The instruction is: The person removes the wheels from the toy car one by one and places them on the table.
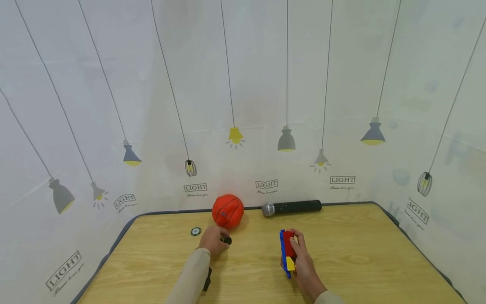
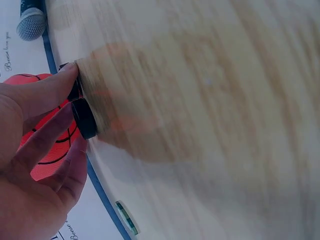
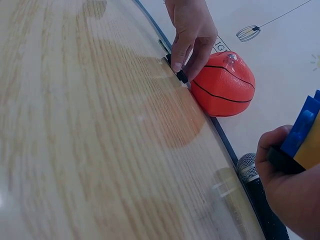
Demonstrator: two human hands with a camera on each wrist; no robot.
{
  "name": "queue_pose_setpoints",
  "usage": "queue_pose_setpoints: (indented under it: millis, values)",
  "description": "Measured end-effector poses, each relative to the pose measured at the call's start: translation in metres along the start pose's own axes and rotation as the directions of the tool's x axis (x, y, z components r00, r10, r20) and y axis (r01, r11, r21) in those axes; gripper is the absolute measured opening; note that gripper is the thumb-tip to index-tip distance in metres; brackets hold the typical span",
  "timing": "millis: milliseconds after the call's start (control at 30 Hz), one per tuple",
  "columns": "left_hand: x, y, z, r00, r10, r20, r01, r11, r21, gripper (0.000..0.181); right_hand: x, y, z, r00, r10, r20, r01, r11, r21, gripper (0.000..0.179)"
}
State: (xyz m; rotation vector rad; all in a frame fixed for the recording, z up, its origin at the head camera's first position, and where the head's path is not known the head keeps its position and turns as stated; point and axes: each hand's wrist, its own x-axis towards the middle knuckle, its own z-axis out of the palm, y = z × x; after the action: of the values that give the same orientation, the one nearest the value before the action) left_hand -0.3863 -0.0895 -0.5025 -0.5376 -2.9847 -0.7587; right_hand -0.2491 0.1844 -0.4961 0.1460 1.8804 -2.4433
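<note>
My left hand (image 1: 214,241) is low over the table, just in front of a red ball with black lines (image 1: 228,211). Its thumb and fingers pinch a small black piece with a round, wheel-like end (image 2: 84,118). My right hand (image 1: 305,264) grips a toy made of building bricks (image 1: 288,249), above the table's right half. Blue bricks run along the toy's left side, with red and yellow ones beside them. In the right wrist view, a dark part (image 3: 284,161) shows at the toy's lower end, and the palm hides some of it.
A microphone (image 1: 296,207) with a silver head lies along the table's back edge. A round chip (image 1: 195,231) lies left of the ball. Something black (image 1: 207,279) shows beside my left sleeve. A lamp-printed wall covering (image 1: 262,84) surrounds the wooden table (image 1: 360,245).
</note>
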Motion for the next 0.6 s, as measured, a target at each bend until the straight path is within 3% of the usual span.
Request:
queue_pose_setpoints:
  millis: [333, 467, 600]
  values:
    - [0.000, -0.004, -0.005, 0.999, -0.040, 0.016, 0.040, 0.998, -0.045, 0.033, 0.002, 0.000, 0.002, 1.000, -0.006, 0.018, 0.006, 0.999, 0.035, 0.031]
    - [-0.005, 0.002, -0.011, 0.998, -0.041, -0.043, 0.037, 0.994, -0.106, 0.033, 0.002, 0.000, 0.002, 1.000, 0.007, 0.000, -0.007, 0.999, 0.052, 0.030]
    - [-0.010, 0.017, -0.016, 0.989, 0.013, -0.146, -0.041, 0.981, -0.191, 0.026, 0.002, 0.000, 0.002, 0.999, 0.028, -0.023, -0.026, 0.996, 0.090, 0.029]
